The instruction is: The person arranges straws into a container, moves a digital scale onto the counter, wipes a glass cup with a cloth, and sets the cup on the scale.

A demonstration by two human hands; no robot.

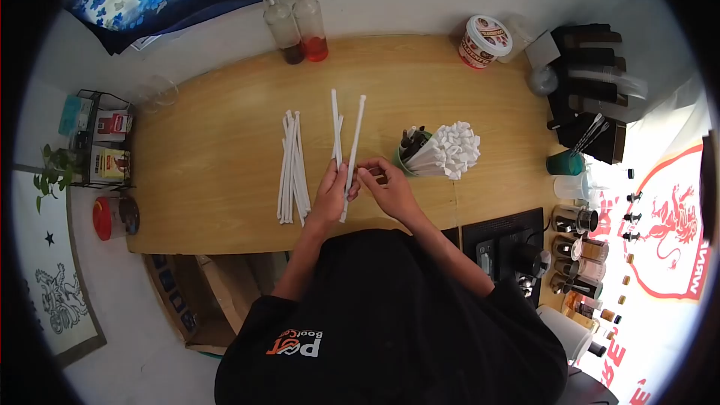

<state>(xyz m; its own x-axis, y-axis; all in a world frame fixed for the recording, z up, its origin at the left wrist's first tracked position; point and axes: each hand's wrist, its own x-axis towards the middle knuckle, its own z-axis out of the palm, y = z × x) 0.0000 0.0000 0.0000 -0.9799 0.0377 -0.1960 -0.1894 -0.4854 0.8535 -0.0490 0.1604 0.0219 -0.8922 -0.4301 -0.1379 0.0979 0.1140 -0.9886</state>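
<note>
Several paper-wrapped straws are held in my left hand [331,189], whose fingers wrap round their lower part; the wrapped straws [335,116] point away from me. One wrapped straw [358,127] stands a little apart on the right, between my two hands. My right hand [388,186] is beside it with bent fingers, thumb and fingertips close to the straw; whether they touch it is unclear. Left of my left hand, a bundle of wrapped straws [292,169] lies on the wooden table [202,142]. Right of my right hand stands a green cup [400,161] holding white-wrapped straws [456,150] and dark items.
Two bottles [311,30] with red and dark liquid stand at the back, and a lidded tub [486,41] at the back right. A wire rack [109,139] and red-lidded jar [105,217] are left. A black mat [517,236], cups and jars line the right.
</note>
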